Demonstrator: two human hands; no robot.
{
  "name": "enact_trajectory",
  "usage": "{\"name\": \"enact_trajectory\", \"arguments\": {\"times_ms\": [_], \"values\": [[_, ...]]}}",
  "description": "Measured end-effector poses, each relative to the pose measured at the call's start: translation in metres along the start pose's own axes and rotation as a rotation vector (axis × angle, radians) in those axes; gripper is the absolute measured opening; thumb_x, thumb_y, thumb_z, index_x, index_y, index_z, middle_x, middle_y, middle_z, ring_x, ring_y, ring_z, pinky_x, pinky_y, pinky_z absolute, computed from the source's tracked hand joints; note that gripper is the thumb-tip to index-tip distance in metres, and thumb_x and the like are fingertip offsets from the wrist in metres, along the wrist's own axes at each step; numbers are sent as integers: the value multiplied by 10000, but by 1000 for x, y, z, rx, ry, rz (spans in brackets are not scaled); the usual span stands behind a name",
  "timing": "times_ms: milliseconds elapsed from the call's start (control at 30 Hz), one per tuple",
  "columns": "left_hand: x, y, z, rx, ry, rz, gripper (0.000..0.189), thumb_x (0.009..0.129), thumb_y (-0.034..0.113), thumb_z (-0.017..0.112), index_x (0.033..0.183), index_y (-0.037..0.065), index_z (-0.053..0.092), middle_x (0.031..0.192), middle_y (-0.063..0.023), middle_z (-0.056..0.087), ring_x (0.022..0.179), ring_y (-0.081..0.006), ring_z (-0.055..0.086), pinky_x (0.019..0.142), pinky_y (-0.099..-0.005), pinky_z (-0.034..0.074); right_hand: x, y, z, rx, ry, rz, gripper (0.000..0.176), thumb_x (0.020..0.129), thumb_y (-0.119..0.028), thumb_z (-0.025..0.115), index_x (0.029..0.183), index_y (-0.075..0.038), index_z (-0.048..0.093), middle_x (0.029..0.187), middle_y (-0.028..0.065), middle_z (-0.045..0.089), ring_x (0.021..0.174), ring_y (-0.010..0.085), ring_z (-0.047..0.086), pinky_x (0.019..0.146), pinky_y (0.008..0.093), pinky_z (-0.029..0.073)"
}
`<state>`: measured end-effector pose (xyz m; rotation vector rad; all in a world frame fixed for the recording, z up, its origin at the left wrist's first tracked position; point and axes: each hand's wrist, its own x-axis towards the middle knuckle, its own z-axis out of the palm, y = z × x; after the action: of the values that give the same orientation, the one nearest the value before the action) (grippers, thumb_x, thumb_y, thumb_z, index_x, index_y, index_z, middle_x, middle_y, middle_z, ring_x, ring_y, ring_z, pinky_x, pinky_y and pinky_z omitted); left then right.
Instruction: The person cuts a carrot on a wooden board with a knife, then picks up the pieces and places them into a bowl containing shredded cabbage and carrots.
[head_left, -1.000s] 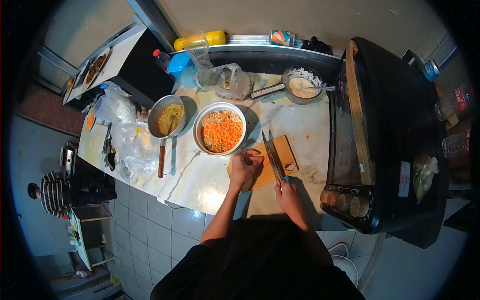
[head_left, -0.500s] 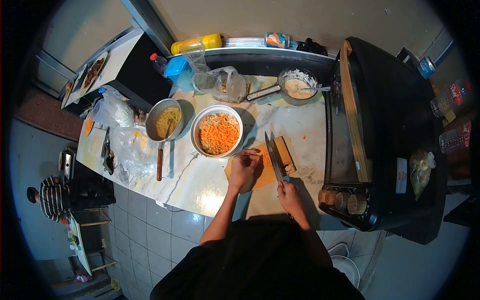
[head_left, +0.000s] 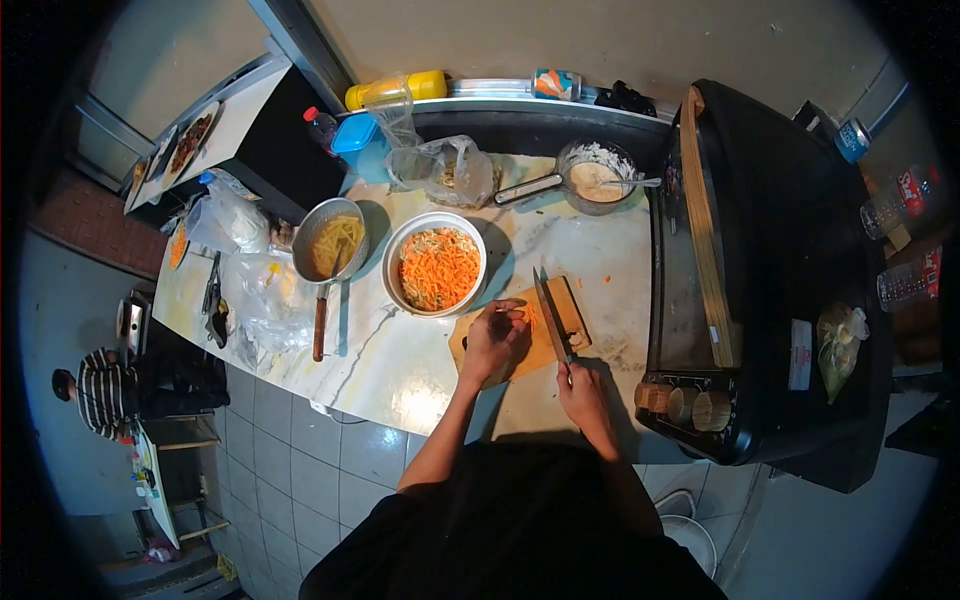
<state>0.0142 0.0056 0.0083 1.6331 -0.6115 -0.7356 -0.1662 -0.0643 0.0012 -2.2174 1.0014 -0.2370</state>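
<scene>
My right hand (head_left: 584, 388) is wrapped round the handle of a knife (head_left: 552, 318), whose blade points away over the wooden cutting board (head_left: 572, 298). On the board's left part my left hand (head_left: 493, 338) has its fingers curled beside orange shreds (head_left: 530, 318); what the fingertips hold is hidden. Small pale pieces lie near the board's right edge. Just beyond my left hand stands a white bowl (head_left: 388, 262) full of shredded orange and pale food (head_left: 440, 268).
Left of the bowl are a pot (head_left: 303, 240) with pale strips and plastic bags (head_left: 265, 310). A pan (head_left: 600, 205) with batter and a spoon sits at the back. A black oven (head_left: 790, 260) bounds the right. A person (head_left: 105, 393) is at far left.
My left hand has shifted slightly, with its fingers more curled over the board. The knife has turned a little and lies slightly nearer the board's right side.
</scene>
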Motion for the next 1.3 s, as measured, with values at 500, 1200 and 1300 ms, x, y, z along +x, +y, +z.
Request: {"name": "enact_trajectory", "arguments": {"times_ms": [500,1200,1300], "values": [[-7,9,10,35,107,-27,350,780,-29,658,1096,-33,508,967,-102,643,899,-148,620,830,-268,491,-6,4,24,81,-78,-52,410,952,-273,427,729,39,573,688,256,568,681,456,551,619,534,405],[-9,20,12,-15,263,69,247,770,-28,670,994,-37,567,888,-77,650,829,-125,624,789,-250,505,-3,-10,16,300,-111,-136,367,951,-246,421,774,44,560,677,269,554,691,446,569,579,503,419],[-10,34,6,-74,288,54,237,778,-42,655,998,-32,566,903,-78,638,853,-127,613,785,-253,506,0,-21,8,271,-116,-149,358,949,-243,426,774,40,558,662,261,551,677,442,568,573,496,418]]}}
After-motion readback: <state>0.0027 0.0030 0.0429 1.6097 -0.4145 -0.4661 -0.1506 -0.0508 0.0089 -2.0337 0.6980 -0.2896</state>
